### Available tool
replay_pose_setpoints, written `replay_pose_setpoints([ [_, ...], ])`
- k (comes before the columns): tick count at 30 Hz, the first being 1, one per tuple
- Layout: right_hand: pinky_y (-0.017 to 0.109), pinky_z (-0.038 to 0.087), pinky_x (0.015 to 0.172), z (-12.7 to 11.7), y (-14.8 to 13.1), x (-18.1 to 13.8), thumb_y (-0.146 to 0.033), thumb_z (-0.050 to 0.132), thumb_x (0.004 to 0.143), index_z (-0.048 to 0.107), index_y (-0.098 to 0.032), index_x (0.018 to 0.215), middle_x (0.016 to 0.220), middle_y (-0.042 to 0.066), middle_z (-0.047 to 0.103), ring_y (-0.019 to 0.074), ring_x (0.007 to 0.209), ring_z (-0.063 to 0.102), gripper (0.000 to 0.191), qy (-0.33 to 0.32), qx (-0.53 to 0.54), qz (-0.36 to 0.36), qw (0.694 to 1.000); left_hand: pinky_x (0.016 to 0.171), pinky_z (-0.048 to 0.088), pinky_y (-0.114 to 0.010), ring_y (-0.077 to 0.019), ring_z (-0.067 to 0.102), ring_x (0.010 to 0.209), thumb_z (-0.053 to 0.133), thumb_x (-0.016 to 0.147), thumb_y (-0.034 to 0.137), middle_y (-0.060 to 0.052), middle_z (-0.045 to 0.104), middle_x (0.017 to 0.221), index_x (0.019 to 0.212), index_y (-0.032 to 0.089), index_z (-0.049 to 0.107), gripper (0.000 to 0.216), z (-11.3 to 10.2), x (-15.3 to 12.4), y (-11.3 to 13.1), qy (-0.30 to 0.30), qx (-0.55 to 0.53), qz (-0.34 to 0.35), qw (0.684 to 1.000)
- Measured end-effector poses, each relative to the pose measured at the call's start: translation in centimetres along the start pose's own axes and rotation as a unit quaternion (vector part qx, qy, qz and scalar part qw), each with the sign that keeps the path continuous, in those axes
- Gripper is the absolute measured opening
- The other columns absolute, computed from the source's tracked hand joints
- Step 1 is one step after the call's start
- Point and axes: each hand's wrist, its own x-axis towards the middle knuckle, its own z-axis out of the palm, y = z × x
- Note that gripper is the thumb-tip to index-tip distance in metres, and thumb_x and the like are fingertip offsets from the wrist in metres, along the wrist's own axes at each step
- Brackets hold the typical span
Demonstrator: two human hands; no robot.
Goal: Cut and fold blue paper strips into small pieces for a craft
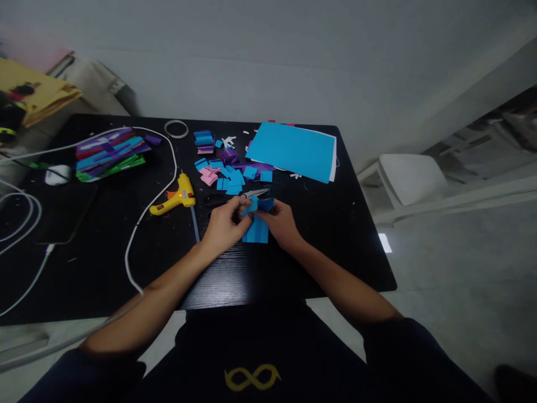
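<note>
My left hand point(227, 223) and my right hand point(283, 223) are close together over the near middle of the black table. Between them is a piece of blue paper point(255, 230) with fold creases, its upper part bent up. Both hands pinch its upper edges, and the fingertips are partly hidden behind the paper. Just beyond my left hand lie scissors point(257, 193) with black handles. Small blue paper pieces point(231, 180) and pink paper pieces point(209, 176) are scattered behind the scissors. A yellow glue gun point(180, 197) with a lit orange light rests to the left, a glue stick point(195, 224) projecting from it.
A blue sheet point(297, 150) lies on white paper at the back right. Folded purple strips point(229, 155) and a tape ring point(176, 129) sit behind. At left are a colourful paper bundle point(111, 154), a phone point(67, 215) and a white cable point(133, 240). A white chair point(413, 179) stands right.
</note>
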Motion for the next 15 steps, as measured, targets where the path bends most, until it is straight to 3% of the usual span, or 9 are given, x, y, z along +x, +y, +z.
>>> replay_pose_setpoints([
  [5, 0.04, 0.055, 0.09, -0.13, -0.16, 0.15, -0.033, 0.088, 0.061, 0.076, -0.021, 0.089, 0.092, 0.002, 0.078, 0.0236, 0.091, 0.072, 0.032, -0.024, 0.088, 0.073, 0.993, 0.069, 0.054, -0.027, -0.0154, 0.066, 0.074, 0.066, 0.084, 0.025, -0.003, 0.072, 0.089, 0.111, 0.017, 0.069, 0.029, -0.41, 0.04, -0.14, -0.023, -0.064, 0.005, 0.998],
  [9, 0.042, 0.056, 0.091, -0.36, -0.08, 0.5, -0.031, 0.093, 0.056, 0.077, -0.019, 0.089, 0.092, 0.003, 0.079, 0.0222, 0.086, 0.073, 0.039, -0.041, 0.147, 0.13, 0.98, 0.073, 0.055, -0.029, -0.0164, 0.066, 0.077, 0.068, 0.084, 0.028, -0.005, 0.071, 0.088, 0.107, 0.016, 0.071, 0.026, -0.53, 0.24, -0.38, -0.016, -0.132, -0.027, 0.991],
  [15, 0.047, 0.057, 0.095, -0.56, 0.14, 0.75, -0.034, 0.094, 0.056, 0.075, -0.019, 0.088, 0.094, 0.006, 0.08, 0.0257, 0.089, 0.075, 0.04, -0.054, 0.151, 0.142, 0.977, 0.069, 0.053, -0.029, -0.0153, 0.064, 0.073, 0.07, 0.084, 0.03, -0.004, 0.069, 0.082, 0.102, 0.016, 0.071, 0.022, -0.43, 0.32, -0.63, -0.02, -0.165, -0.046, 0.985],
])
